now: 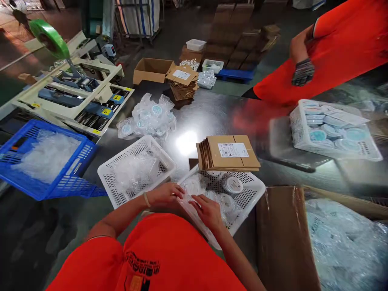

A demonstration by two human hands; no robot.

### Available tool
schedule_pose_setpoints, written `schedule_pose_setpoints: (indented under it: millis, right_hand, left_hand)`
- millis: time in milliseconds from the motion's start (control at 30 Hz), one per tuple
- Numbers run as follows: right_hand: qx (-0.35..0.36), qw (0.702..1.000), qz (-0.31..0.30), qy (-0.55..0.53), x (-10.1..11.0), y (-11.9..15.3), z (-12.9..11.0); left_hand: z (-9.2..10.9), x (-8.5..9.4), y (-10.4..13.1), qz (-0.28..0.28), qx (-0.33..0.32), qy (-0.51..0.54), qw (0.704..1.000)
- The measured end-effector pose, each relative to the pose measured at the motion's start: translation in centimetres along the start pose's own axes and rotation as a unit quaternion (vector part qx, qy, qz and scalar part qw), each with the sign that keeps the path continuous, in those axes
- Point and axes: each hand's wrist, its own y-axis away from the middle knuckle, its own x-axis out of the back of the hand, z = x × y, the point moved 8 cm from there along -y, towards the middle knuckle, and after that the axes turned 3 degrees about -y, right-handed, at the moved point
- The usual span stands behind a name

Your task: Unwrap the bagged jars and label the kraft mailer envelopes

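Clock bearings are taken from the person's hands, with 12 straight ahead. Both hands are over the left wall of the near white basket (261, 185), at the clear plastic film (187, 199). The left hand (166, 193) has its fingers bent at the film's edge; whether they grip it cannot be told. The right hand (207, 210) lies over the film, fingers partly curled; its grip likewise cannot be determined.

The near white basket contains plastic-wrapped round items (227, 203) and, between 2 and 3 o'clock, an unwrapped disc stack (233, 184). A labelled stack of flat cardboard (224, 152) overlaps its far side.

At 10 o'clock, the second white basket (104, 173) holds crumpled clear plastic (136, 171). Beyond it, between 9 and 10, the blue crate (77, 167) contains similar clear bags (50, 155).

Between 2 and 3 o'clock, the white crate (297, 123) is loaded with blue-and-white round items (333, 135), a paper sheet (345, 115) on top. Between 3 and 4, the large carton (285, 234) contains plastic-wrapped goods (345, 242).

At 11 o'clock, wrapped round items (148, 117) lie heaped loose on the metal tabletop (218, 117); farther out stands an open carton (151, 72), contents hidden.
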Motion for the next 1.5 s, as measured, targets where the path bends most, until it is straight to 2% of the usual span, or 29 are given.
schedule_pose_setpoints:
  millis: [67,100,133,200,267,333,433,500,600,667,767,833,900,967,1033,1067,1133,1200,1267,1300,1367,1433,1500]
  right_hand:
    - [-0.031,0.997,0.065,0.007,-0.9,-1.2,0.9]
    - [-0.053,0.996,0.068,0.025,-1.9,-2.0,1.3]
    - [-0.073,0.995,0.049,0.047,-3.2,-2.8,1.6]
    - [-0.102,0.990,-0.023,0.090,-6.3,-4.0,1.7]
    - [-0.119,0.983,-0.076,0.117,-8.6,-4.4,1.7]
    - [-0.126,0.980,-0.095,0.125,-9.5,-4.2,1.7]
    - [-0.120,0.982,-0.098,0.106,-8.9,-3.7,1.5]
    - [-0.114,0.989,-0.048,0.080,-6.9,-3.7,1.1]
    - [-0.093,0.989,0.110,-0.026,-2.7,-4.3,-0.3]
    - [-0.085,0.967,0.167,-0.172,-1.1,-5.2,-1.4]
    - [-0.105,0.897,0.152,-0.400,-1.2,-7.3,-3.4]
    - [-0.128,0.849,0.147,-0.491,-1.4,-8.4,-4.5]
    - [-0.157,0.809,0.159,-0.543,-1.3,-8.7,-4.6]
    - [-0.190,0.780,0.178,-0.569,-0.8,-8.3,-3.5]
    - [-0.215,0.758,0.208,-0.579,-0.1,-7.2,-1.8]
    - [-0.224,0.751,0.218,-0.581,0.2,-6.6,-0.9]
    - [-0.245,0.742,0.217,-0.585,-0.1,-5.4,0.5]
    - [-0.267,0.746,0.197,-0.577,-1.0,-4.6,1.1]
    - [-0.284,0.764,0.201,-0.543,-1.6,-4.2,1.7]
    - [-0.284,0.778,0.201,-0.523,-1.7,-4.3,2.1]
    - [-0.265,0.816,0.154,-0.490,-1.5,-5.0,2.9]
    - [-0.276,0.861,0.100,-0.415,-0.5,-5.3,5.4]
    - [-0.351,0.888,0.127,-0.269,2.5,-4.2,10.2]
  left_hand:
    - [-4.9,2.8,1.8,0.056,0.124,-0.010,0.991]
    - [-7.3,4.5,2.9,0.096,0.190,-0.033,0.977]
    - [-9.3,5.8,4.0,0.126,0.249,-0.061,0.958]
    - [-12.1,7.1,5.8,0.142,0.319,-0.092,0.933]
    - [-13.7,7.0,6.8,0.129,0.342,-0.089,0.926]
    - [-14.4,6.8,7.5,0.126,0.349,-0.077,0.925]
    - [-14.9,8.2,8.1,0.179,0.344,-0.058,0.920]
    - [-14.9,10.4,8.2,0.248,0.336,-0.045,0.908]
    - [-13.8,13.2,7.6,0.330,0.323,-0.011,0.887]
    - [-12.0,13.3,6.5,0.374,0.294,0.102,0.874]
    - [-7.5,10.9,3.8,0.404,0.214,0.306,0.835]
    - [-4.5,9.0,2.0,0.405,0.184,0.351,0.824]
    - [-2.2,7.5,0.8,0.409,0.162,0.369,0.819]
    - [-1.1,6.8,0.3,0.415,0.141,0.389,0.811]
    - [-1.0,6.7,0.0,0.408,0.123,0.407,0.808]
    - [-1.0,6.7,-0.3,0.392,0.112,0.407,0.817]
    - [-0.7,6.7,-0.9,0.334,0.080,0.384,0.857]
    - [0.0,6.1,-1.5,0.265,0.059,0.339,0.901]
    - [0.6,5.3,-1.8,0.231,0.059,0.290,0.927]
    - [0.8,4.9,-1.8,0.231,0.062,0.259,0.936]
    - [1.4,4.5,-1.5,0.254,0.060,0.192,0.946]
    - [1.5,4.3,-1.2,0.272,0.059,0.150,0.948]
    - [1.2,4.2,-1.1,0.264,0.052,0.146,0.952]
